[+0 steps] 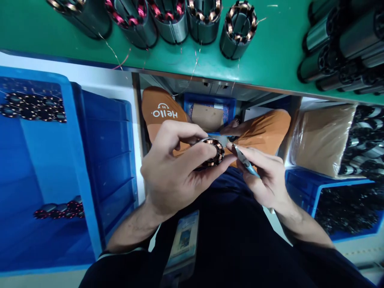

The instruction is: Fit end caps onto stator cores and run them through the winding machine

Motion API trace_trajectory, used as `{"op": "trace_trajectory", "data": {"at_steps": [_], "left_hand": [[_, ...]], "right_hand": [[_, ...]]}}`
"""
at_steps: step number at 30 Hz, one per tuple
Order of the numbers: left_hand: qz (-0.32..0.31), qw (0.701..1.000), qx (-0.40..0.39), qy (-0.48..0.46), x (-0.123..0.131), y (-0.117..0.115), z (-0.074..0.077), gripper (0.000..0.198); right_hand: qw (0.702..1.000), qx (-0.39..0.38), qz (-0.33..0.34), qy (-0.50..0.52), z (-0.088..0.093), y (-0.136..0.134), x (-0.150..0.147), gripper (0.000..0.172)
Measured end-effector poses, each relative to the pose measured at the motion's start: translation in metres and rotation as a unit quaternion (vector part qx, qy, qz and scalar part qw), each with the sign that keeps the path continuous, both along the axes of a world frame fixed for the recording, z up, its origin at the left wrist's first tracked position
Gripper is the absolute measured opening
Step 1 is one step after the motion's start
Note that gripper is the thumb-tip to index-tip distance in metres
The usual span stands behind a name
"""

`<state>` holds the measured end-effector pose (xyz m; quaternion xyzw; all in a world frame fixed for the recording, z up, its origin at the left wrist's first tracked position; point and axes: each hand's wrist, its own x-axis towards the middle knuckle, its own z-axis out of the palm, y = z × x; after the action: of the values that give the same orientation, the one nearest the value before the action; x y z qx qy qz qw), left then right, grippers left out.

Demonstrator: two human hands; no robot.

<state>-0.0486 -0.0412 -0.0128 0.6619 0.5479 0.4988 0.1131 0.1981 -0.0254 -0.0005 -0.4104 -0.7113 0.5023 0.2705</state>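
Note:
My left hand [174, 168] is closed around a motor stator [213, 152] with copper windings, held over my lap below the bench edge. My right hand [264, 176] grips a small cutter with blue handles [246, 164], its tip right at the stator's edge. Both hands meet in the middle of the view, above my dark trousers.
A green bench top [270, 52] carries several wound stators [238, 28] upright and a pile of dark ones [345, 44] at the right. Blue crates [75, 168] with stators stand left, another [327, 188] at the right. Orange slippers [162, 112] and a brown bag [324, 136] lie below.

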Motion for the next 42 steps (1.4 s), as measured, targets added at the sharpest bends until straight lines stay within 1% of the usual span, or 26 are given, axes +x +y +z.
{"op": "trace_trajectory", "data": {"at_steps": [1, 3, 5, 6, 8, 10, 12, 15, 17, 20, 24, 28, 31, 34, 36, 39, 42], "left_hand": [[-0.002, 1.0, -0.006, -0.01, 0.0, 0.0, -0.003, 0.033], [-0.017, 0.998, -0.045, -0.051, -0.001, 0.001, -0.009, 0.033], [-0.047, 0.984, -0.101, -0.136, -0.002, 0.001, -0.013, 0.03], [-0.065, 0.97, -0.136, -0.193, -0.001, 0.001, -0.014, 0.028], [-0.094, 0.921, -0.204, -0.317, 0.002, 0.002, -0.016, 0.026], [-0.108, 0.858, -0.26, -0.429, 0.01, 0.003, -0.015, 0.032], [-0.117, 0.807, -0.289, -0.502, 0.019, 0.004, -0.014, 0.038], [-0.132, 0.757, -0.303, -0.564, 0.031, 0.006, -0.012, 0.035], [-0.132, 0.738, -0.309, -0.585, 0.036, 0.007, -0.01, 0.031], [-0.124, 0.73, -0.31, -0.597, 0.04, 0.008, -0.007, 0.029], [-0.12, 0.731, -0.306, -0.598, 0.042, 0.009, -0.003, 0.035], [-0.112, 0.738, -0.312, -0.588, 0.044, 0.009, -0.002, 0.045], [-0.112, 0.738, -0.309, -0.589, 0.047, 0.009, -0.004, 0.046], [-0.112, 0.734, -0.308, -0.595, 0.048, 0.007, -0.006, 0.043], [-0.116, 0.728, -0.305, -0.603, 0.047, 0.005, -0.007, 0.039], [-0.119, 0.721, -0.3, -0.613, 0.048, 0.005, -0.01, 0.034], [-0.097, 0.726, -0.289, -0.616, 0.053, 0.008, -0.02, 0.036]], "right_hand": [[1.0, -0.007, -0.005, -0.005, -0.004, 0.001, 0.0, 0.074], [0.999, -0.013, -0.025, -0.031, -0.011, 0.003, 0.001, 0.063], [0.997, 0.001, -0.038, -0.066, -0.018, 0.005, 0.006, 0.06], [0.996, 0.018, -0.04, -0.083, -0.021, 0.006, 0.009, 0.061], [0.991, 0.071, -0.038, -0.107, -0.025, 0.008, 0.016, 0.066], [0.981, 0.142, -0.041, -0.128, -0.027, 0.009, 0.021, 0.07], [0.963, 0.221, -0.051, -0.149, -0.027, 0.009, 0.023, 0.07], [0.936, 0.298, -0.066, -0.175, -0.024, 0.007, 0.02, 0.068], [0.925, 0.317, -0.083, -0.191, -0.021, 0.006, 0.018, 0.066], [0.922, 0.315, -0.098, -0.204, -0.018, 0.006, 0.016, 0.067], [0.93, 0.313, -0.092, -0.171, -0.019, 0.005, 0.017, 0.072], [0.935, 0.3, -0.1, -0.157, -0.022, 0.003, 0.016, 0.061], [0.937, 0.298, -0.111, -0.146, -0.023, 0.002, 0.014, 0.058], [0.941, 0.296, -0.108, -0.126, -0.024, 0.0, 0.014, 0.063], [0.947, 0.28, -0.108, -0.117, -0.024, -0.001, 0.015, 0.064], [0.955, 0.239, -0.115, -0.129, -0.023, -0.003, 0.015, 0.058], [0.962, 0.205, -0.109, -0.148, -0.025, -0.001, 0.015, 0.049]]}}
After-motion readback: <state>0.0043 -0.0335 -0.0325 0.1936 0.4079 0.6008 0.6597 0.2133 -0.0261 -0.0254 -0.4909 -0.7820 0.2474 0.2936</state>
